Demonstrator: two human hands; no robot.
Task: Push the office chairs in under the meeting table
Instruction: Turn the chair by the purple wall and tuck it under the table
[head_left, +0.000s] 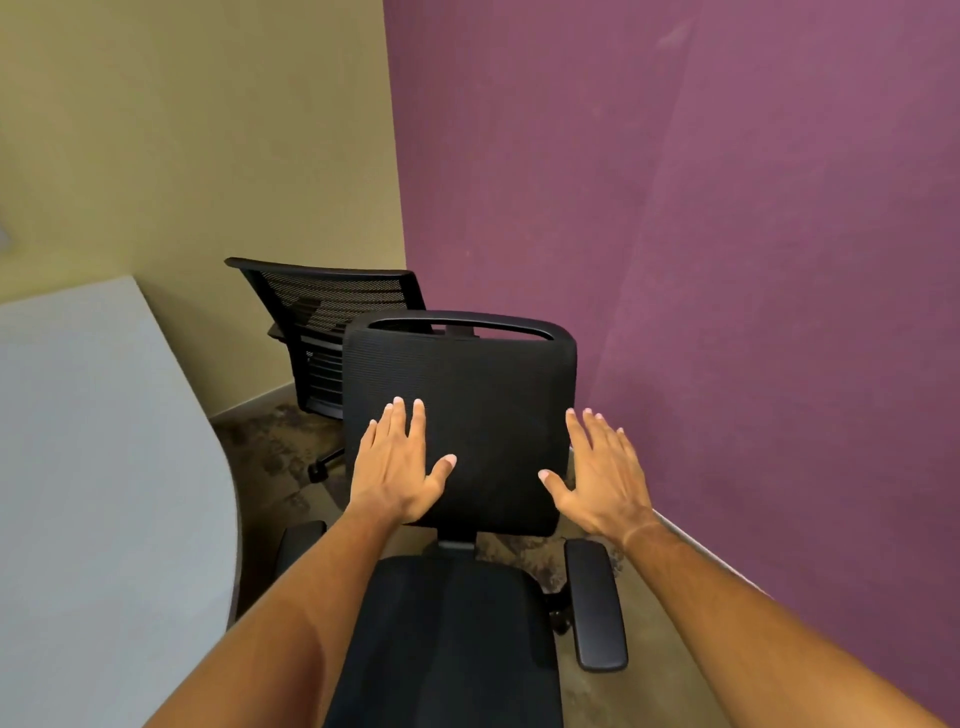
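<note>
Office chair (457, 441) faced by two flat, unclenched hands, grasping nothing.
Left hand (397, 467) lies spread on the backrest's front at its 8 o'clock; right hand (605, 475) is splayed at the 4 o'clock edge, contact unclear. Its seat (447, 639) sits at 6 o'clock, just beside the grey meeting table (88, 467) at 9. A second mesh chair (332, 322) stands at 11, near the purple wall (727, 234).

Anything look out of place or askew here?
Yes. Both chairs stand clear of the table: the near chair faces along its edge, and the far chair sits angled in the corner.
</note>
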